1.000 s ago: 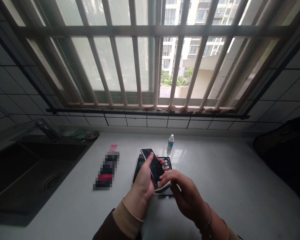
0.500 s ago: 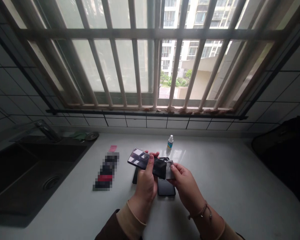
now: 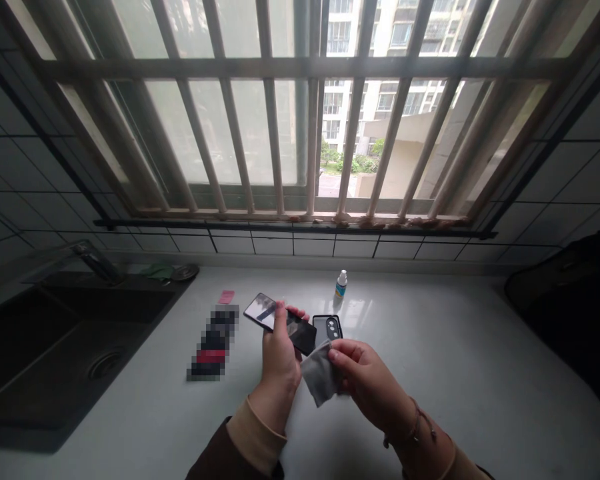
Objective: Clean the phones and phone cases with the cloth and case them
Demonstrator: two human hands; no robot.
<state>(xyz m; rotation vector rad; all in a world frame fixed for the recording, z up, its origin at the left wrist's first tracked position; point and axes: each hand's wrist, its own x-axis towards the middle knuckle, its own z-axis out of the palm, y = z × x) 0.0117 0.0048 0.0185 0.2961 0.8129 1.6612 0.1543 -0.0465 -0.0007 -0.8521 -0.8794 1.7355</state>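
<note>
My left hand is closed round a black smartphone, which it holds above the counter with the glossy screen facing up and tilted to the left. Just right of it, my right hand pinches a small grey cloth that hangs below the phone's right end. Behind my hands a second black phone lies on the white counter with its camera ring showing.
A small white dropper bottle stands near the tiled wall. A blurred dark packet and a pink slip lie to the left. A dark sink takes up the left side, and a black bag sits at the right.
The phone has moved left and turned flatter in my left hand. My right hand has drawn the cloth off the screen and lowered it, which uncovers the phone lying on the counter.
</note>
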